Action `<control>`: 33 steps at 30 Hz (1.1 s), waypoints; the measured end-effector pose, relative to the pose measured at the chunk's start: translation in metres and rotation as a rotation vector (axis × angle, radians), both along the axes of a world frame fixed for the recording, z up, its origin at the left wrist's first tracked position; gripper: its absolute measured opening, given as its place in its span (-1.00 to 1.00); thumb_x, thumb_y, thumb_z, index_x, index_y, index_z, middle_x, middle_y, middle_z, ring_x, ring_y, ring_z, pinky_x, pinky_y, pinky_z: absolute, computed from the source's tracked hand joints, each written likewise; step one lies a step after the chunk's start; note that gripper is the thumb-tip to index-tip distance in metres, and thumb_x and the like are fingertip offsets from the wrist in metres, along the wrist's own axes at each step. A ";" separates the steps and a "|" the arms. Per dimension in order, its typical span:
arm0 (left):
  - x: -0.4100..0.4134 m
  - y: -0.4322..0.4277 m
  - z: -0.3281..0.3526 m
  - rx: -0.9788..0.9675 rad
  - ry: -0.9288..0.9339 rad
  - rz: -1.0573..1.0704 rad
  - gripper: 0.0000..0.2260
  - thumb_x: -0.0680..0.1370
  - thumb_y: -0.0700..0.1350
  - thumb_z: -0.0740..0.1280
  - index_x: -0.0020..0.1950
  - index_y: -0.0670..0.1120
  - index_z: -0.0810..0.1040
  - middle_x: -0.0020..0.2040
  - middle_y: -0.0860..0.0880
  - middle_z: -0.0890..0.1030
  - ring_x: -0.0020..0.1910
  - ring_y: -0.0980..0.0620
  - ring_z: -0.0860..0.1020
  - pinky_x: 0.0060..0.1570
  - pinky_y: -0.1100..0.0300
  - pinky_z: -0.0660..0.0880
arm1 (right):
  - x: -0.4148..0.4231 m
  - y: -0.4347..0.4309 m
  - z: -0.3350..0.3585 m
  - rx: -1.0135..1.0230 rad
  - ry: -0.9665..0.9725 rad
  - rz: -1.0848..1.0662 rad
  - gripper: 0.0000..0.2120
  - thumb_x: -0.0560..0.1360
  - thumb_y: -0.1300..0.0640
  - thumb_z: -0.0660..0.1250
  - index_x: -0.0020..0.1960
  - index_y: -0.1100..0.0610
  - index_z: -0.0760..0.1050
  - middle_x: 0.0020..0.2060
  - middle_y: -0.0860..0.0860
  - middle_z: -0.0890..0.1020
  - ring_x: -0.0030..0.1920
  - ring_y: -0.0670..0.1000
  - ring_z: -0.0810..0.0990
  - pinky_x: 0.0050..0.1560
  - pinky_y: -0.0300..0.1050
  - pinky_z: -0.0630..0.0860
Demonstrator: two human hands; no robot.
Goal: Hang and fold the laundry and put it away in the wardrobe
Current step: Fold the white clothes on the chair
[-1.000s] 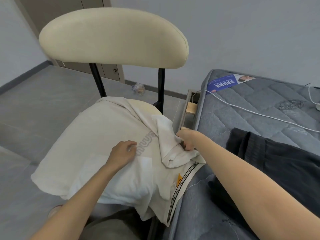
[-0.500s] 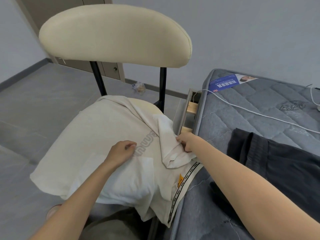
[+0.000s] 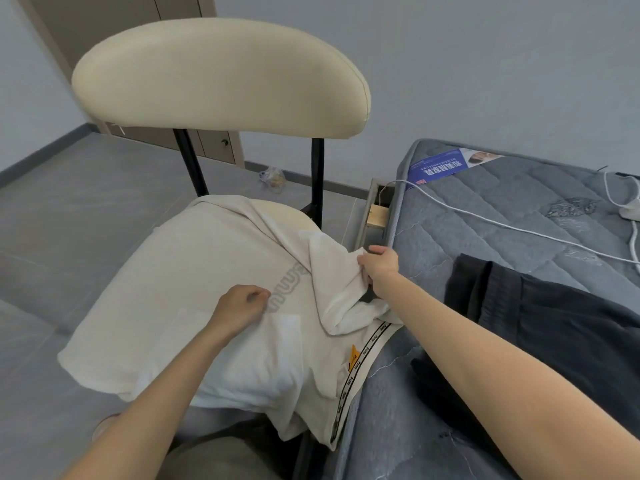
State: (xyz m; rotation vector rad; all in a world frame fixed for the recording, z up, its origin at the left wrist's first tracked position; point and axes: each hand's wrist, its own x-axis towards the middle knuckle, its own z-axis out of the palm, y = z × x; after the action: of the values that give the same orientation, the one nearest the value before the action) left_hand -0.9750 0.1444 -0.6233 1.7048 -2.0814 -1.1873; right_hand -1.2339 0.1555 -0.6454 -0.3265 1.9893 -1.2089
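Cream chair, rumpled white shirt draped

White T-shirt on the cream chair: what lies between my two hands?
Head view: between the left hand and the right hand lies only the white T-shirt, its grey printed lettering and a bunched fold.

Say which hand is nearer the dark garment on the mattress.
Right. The right hand pinches the white shirt left of the dark garment; the left hand holds it farther left.
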 end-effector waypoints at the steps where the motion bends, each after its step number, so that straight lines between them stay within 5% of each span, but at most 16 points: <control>1: 0.000 0.001 0.001 0.003 0.012 0.008 -0.76 0.60 -0.10 0.20 0.14 -0.10 0.62 0.16 -0.01 0.61 0.18 0.00 0.51 0.14 0.18 0.36 | -0.004 0.001 0.007 -0.034 0.043 -0.004 -0.65 0.48 0.31 0.34 0.25 0.17 0.45 0.13 0.12 0.56 0.00 0.06 0.53 0.00 -0.09 0.51; 4: -0.005 0.004 0.005 0.039 0.091 0.039 -0.77 0.60 -0.09 0.21 0.17 -0.10 0.60 0.18 -0.02 0.59 0.20 -0.01 0.50 0.20 0.15 0.38 | -0.008 0.007 0.035 -0.193 0.199 0.006 -0.79 0.47 0.29 0.36 0.06 0.10 0.46 -0.06 0.02 0.61 0.08 0.04 0.57 0.17 -0.09 0.49; 9: -0.008 -0.004 0.021 0.082 0.369 0.269 -0.73 0.62 -0.17 0.17 0.27 -0.13 0.53 0.20 -0.01 0.52 0.14 0.08 0.44 0.11 0.24 0.34 | 0.029 0.023 0.086 -0.594 0.450 0.291 -0.78 0.46 0.32 0.37 -0.07 0.03 0.46 -0.15 -0.09 0.62 -0.11 -0.17 0.61 -0.10 -0.42 0.50; 14: 0.011 -0.013 0.029 0.196 0.489 0.463 -0.81 0.60 -0.15 0.18 0.14 -0.05 0.55 0.06 -0.02 0.55 0.04 -0.04 0.51 0.05 0.09 0.45 | 0.078 0.059 0.079 -0.560 0.210 0.876 -0.81 0.44 0.30 0.42 -0.01 0.09 0.55 -0.16 -0.05 0.71 -0.08 -0.08 0.69 0.05 -0.20 0.59; 18: 0.027 -0.012 0.020 0.244 0.477 0.558 -0.78 0.56 -0.23 0.12 -0.27 -0.06 0.39 -0.21 -0.11 0.44 -0.22 -0.07 0.43 -0.23 0.13 0.37 | 0.073 0.069 0.067 -0.405 0.148 0.761 -0.87 0.47 0.24 0.41 0.00 0.11 0.55 -0.12 0.06 0.70 -0.13 0.00 0.69 0.01 -0.12 0.61; 19: 0.029 -0.011 0.017 0.240 0.430 0.566 -0.81 0.56 -0.21 0.12 -0.22 -0.10 0.42 -0.17 -0.18 0.46 -0.24 -0.11 0.46 -0.24 0.13 0.40 | 0.070 0.071 0.064 -0.323 0.159 0.736 -0.89 0.48 0.22 0.39 0.01 0.12 0.54 -0.13 0.09 0.69 -0.14 0.02 0.68 0.02 -0.07 0.61; 20: 0.029 -0.011 0.013 0.224 0.371 0.558 -0.84 0.57 -0.18 0.13 -0.08 -0.17 0.49 -0.05 0.00 0.34 -0.15 -0.19 0.52 -0.15 0.08 0.47 | 0.065 0.073 0.059 -0.224 0.170 0.718 -0.91 0.50 0.20 0.37 0.00 0.14 0.53 -0.14 0.10 0.68 -0.16 0.03 0.67 0.02 -0.03 0.62; 21: 0.030 -0.012 0.009 0.196 0.307 0.532 -0.77 0.59 -0.12 0.16 0.15 -0.19 0.50 0.39 -0.27 0.31 0.06 -0.23 0.52 0.07 0.00 0.49 | 0.060 0.074 0.055 -0.115 0.176 0.704 -0.94 0.52 0.19 0.35 -0.02 0.17 0.52 -0.15 0.10 0.67 -0.19 0.03 0.65 0.01 -0.03 0.62; 23: 0.027 -0.014 0.007 0.128 0.244 0.478 -0.58 0.59 0.01 0.22 0.43 -0.08 0.33 0.42 -0.13 0.35 0.35 -0.16 0.38 0.34 -0.03 0.32 | 0.049 0.080 0.046 0.113 0.081 0.675 -0.86 0.57 0.17 0.27 -0.11 0.22 0.50 -0.20 0.12 0.64 -0.26 0.03 0.61 -0.04 -0.06 0.59; 27: 0.004 -0.027 0.006 -0.121 0.017 0.254 -0.51 0.55 0.11 0.26 0.43 -0.04 0.34 0.44 -0.06 0.33 0.42 -0.12 0.26 0.37 -0.03 0.20 | 0.034 0.104 0.039 0.466 -0.428 0.713 -0.72 0.62 0.08 0.19 0.01 0.30 0.52 -0.15 0.19 0.64 -0.19 0.10 0.63 -0.14 -0.06 0.63; 33: -0.041 -0.052 0.001 -0.192 -0.150 0.024 -0.46 0.52 0.16 0.27 0.42 -0.08 0.32 0.42 -0.04 0.37 0.43 -0.08 0.26 0.42 -0.19 -0.09 | 0.049 0.116 0.024 0.255 -0.630 0.361 -0.67 0.59 0.17 0.26 0.29 0.33 0.37 0.21 0.32 0.53 0.04 0.18 0.58 0.07 -0.03 0.56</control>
State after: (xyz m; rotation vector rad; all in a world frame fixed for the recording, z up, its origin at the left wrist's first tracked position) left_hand -1.0162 0.0923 -0.6226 1.7711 -2.1725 -0.8447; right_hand -1.1854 0.2717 -0.6213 -0.1392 1.4316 -0.7010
